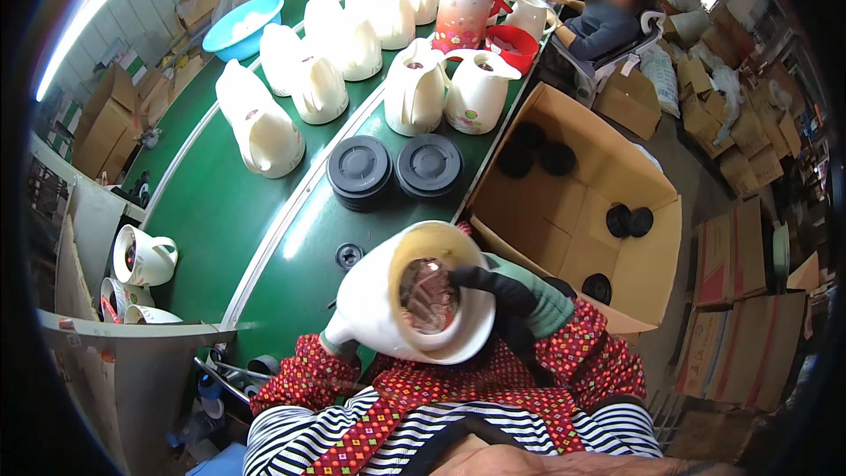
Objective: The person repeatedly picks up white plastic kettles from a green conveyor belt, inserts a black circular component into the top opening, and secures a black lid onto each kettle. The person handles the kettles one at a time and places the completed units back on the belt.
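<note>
A white thermos jug [379, 300] is tilted toward me in front of my chest, its wide opening facing up at me. Inside it shows a shiny, mirror-like liner [429, 297]. My right hand [511, 295], in a dark glove with a green cuff, grips the jug's right side, one dark finger lying over the rim. On the other side, my left hand [342, 348] is against the jug's lower left; its fingers are hidden behind the jug. A small dark round part [349, 256] lies on the green tabletop [308, 238], just beyond the jug. Two stacks of black round lids [359, 167] [429, 164] stand farther off.
Several white jugs [322, 88] line the table, beside a red flask [465, 0], red bowl [513, 46] and blue basin [244, 26]. An open cardboard box [573, 211] with black round parts stands at right. More jugs [143, 256] sit at left. A person [604, 18] sits far right.
</note>
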`<state>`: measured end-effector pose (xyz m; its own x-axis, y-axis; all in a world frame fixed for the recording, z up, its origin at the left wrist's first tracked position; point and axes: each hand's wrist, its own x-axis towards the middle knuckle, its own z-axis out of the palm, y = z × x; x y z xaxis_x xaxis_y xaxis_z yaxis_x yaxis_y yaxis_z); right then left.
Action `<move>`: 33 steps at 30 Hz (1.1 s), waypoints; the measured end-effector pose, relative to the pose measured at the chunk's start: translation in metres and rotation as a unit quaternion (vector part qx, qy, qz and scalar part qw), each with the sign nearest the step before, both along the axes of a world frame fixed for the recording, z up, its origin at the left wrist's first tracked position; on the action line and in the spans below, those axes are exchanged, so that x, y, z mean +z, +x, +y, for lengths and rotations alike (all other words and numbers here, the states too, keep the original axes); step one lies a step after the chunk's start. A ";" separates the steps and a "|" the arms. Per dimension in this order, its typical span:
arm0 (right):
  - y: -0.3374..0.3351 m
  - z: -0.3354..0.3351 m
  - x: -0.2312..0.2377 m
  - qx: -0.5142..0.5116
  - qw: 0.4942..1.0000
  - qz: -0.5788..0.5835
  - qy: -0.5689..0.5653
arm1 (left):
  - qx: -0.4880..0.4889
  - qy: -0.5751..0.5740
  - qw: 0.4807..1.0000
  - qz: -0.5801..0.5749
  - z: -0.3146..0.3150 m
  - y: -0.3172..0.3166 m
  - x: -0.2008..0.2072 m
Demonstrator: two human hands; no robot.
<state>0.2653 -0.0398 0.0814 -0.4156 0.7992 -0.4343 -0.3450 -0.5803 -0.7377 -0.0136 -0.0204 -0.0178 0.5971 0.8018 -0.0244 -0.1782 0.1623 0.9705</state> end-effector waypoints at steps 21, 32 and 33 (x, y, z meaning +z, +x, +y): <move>0.010 0.142 -0.081 -0.074 0.704 -0.525 0.472 | 0.086 -0.109 0.990 -0.021 0.015 -0.026 0.007; 0.034 -0.055 -0.014 -0.143 0.788 -0.384 0.460 | 0.040 0.034 0.993 0.102 -0.006 0.052 0.011; 0.037 -0.061 -0.014 -0.150 0.788 -0.379 0.462 | 0.041 0.049 0.993 0.099 -0.008 0.058 0.017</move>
